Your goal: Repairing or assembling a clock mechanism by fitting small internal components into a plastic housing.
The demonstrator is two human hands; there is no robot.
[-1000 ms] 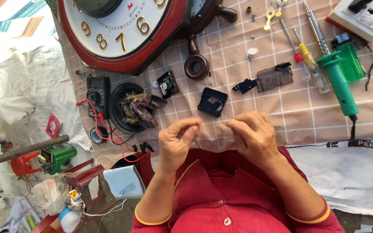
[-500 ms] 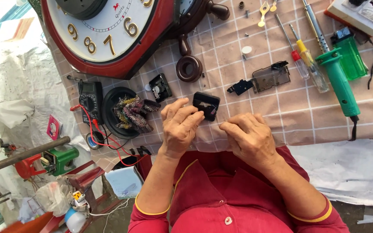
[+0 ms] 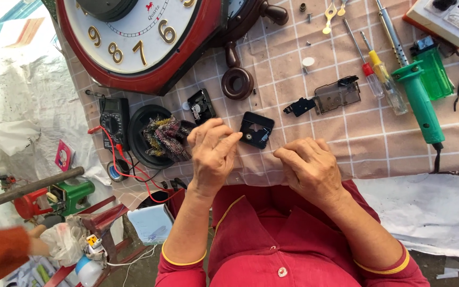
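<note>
Lying just beyond left hand (image 3: 212, 154) fingertips: black clock case (image 3: 256, 129).

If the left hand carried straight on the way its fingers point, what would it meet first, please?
Most likely the small black square plastic case: the left hand has its fingertips right at the case's near edge, though whether they touch it is unclear.

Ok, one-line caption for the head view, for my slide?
Left hand touches a small black square clock part on the checked tablecloth; right hand rests beside it.
</note>
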